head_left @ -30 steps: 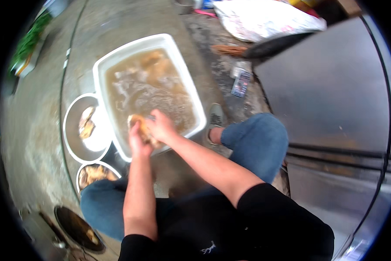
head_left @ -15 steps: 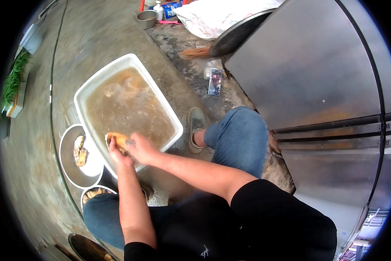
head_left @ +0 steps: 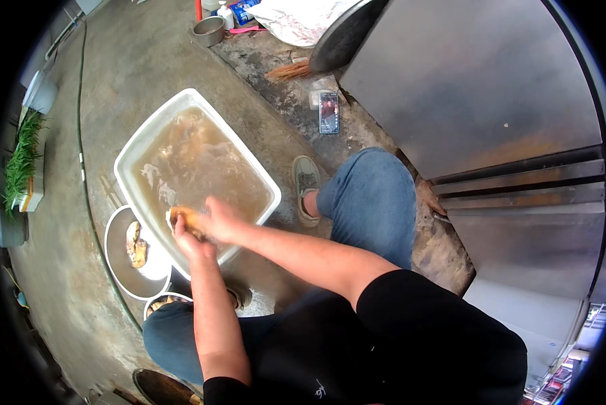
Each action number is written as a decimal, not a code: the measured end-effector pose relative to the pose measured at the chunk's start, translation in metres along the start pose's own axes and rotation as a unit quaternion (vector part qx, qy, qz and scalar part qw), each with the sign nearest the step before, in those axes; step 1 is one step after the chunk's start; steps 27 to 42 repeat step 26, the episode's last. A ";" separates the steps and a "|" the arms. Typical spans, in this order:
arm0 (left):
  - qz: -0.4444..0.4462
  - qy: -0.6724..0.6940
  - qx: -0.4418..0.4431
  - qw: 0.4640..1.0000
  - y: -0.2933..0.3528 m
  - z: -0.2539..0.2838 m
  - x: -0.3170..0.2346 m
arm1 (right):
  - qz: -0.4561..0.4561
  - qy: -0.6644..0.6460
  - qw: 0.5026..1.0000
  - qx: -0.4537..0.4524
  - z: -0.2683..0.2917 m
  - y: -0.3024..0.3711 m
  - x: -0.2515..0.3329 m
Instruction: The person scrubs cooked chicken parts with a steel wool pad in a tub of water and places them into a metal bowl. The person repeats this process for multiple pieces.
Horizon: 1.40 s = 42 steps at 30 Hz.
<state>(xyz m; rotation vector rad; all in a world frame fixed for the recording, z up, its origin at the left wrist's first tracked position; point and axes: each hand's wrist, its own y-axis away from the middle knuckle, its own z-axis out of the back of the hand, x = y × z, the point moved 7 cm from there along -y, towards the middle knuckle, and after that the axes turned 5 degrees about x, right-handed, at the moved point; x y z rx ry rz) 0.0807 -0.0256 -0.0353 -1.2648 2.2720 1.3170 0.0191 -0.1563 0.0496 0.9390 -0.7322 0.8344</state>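
Over the near edge of a white plastic tub of murky brown water, my left hand is closed around an elongated yellow-brown piece of food with a pale end. I cannot make out its exact kind. My right hand presses against the right side of that piece, its fingers curled and blurred by motion. Whatever lies under those fingers is hidden. Pale shapes, perhaps froth or more pieces, show in the cloudy water. Left of the tub, a round metal bowl holds similar yellowish pieces.
A second bowl with more pieces is partly behind my left knee. My shoe stands right of the tub. Beyond it lie a phone and a straw broom. A large metal cabinet borders the right; a hose runs along the left.
The view has shifted slightly. My left hand still grips the piece over the tub, and my right hand remains against it, smeared by movement. Both arms keep nearly the same pose.
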 end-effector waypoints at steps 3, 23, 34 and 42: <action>-0.042 -0.037 -0.037 0.998 -0.003 0.006 -0.012 | 0.029 -0.011 0.999 0.021 -0.009 0.013 -0.012; -0.078 -0.154 0.008 0.985 0.107 -0.039 -0.076 | -0.070 -0.658 0.691 0.291 0.023 0.005 -0.059; -0.059 -0.133 -0.081 0.986 0.111 0.000 -0.066 | 0.000 -0.600 0.751 0.276 0.022 0.024 -0.020; -0.059 -0.133 -0.081 0.986 0.111 0.000 -0.066 | 0.000 -0.600 0.751 0.276 0.022 0.024 -0.020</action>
